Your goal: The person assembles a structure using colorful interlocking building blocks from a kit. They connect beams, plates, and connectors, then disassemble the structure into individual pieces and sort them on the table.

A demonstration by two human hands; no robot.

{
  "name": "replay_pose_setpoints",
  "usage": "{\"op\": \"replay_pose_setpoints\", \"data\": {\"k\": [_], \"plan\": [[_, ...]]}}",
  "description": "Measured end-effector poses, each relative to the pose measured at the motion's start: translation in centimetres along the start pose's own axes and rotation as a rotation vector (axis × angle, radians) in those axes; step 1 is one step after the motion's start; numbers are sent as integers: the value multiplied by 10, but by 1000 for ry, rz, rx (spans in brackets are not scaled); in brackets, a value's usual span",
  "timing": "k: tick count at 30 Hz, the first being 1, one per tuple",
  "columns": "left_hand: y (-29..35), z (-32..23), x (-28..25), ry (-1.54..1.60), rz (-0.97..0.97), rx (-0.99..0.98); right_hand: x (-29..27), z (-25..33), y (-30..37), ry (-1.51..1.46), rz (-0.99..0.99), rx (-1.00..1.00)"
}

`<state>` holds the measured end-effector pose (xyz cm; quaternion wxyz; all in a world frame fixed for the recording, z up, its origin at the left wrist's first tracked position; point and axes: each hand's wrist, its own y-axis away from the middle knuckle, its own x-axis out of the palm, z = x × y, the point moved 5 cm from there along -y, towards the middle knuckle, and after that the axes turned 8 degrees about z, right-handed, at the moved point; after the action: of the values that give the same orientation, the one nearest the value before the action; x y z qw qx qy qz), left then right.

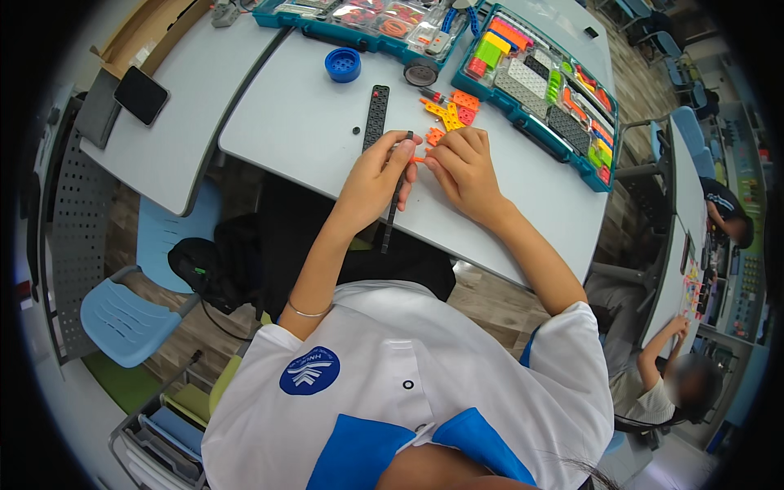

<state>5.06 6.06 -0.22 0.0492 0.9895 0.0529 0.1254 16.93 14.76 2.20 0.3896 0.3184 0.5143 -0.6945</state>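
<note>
My left hand (371, 181) is closed around a long, thin black beam (390, 220), which hangs tilted over the table's near edge. A small orange peg (419, 159) sticks out sideways at the beam. The fingertips of my right hand (467, 173) pinch its outer end. Just beyond my left hand lies a black perforated plate (376, 110) with a red dot near its far end. Past my right hand are a yellow branched piece (445, 113) and orange perforated connectors (464, 103).
Two teal cases of building parts (523, 122) (359, 34) stand along the far side. A blue wheel hub (343, 64) and a black wheel (420, 73) lie before them. A phone (141, 95) rests on the left table. Other people sit at the right.
</note>
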Motion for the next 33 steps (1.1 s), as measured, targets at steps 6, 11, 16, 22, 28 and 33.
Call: {"op": "replay_pose_setpoints", "data": {"k": [6,11,16,22,28,33], "plan": [[6,-9,-29,26,-299,140,-5,-18,5,20,12,165],[12,-18,-35,96,-265,143,-5,-19,-3,44,-38,191],[7,-13,-19,85,-155,59,-3,-22,-1,57,-38,204],[5,-1,-2,181,6,-15,-7,-8,-2,-49,-24,63],[6,6,4,50,85,-90,-7,1,-3,-139,47,-26],[8,2,7,-69,48,-106,-5,3,-3,-154,42,-48]]}}
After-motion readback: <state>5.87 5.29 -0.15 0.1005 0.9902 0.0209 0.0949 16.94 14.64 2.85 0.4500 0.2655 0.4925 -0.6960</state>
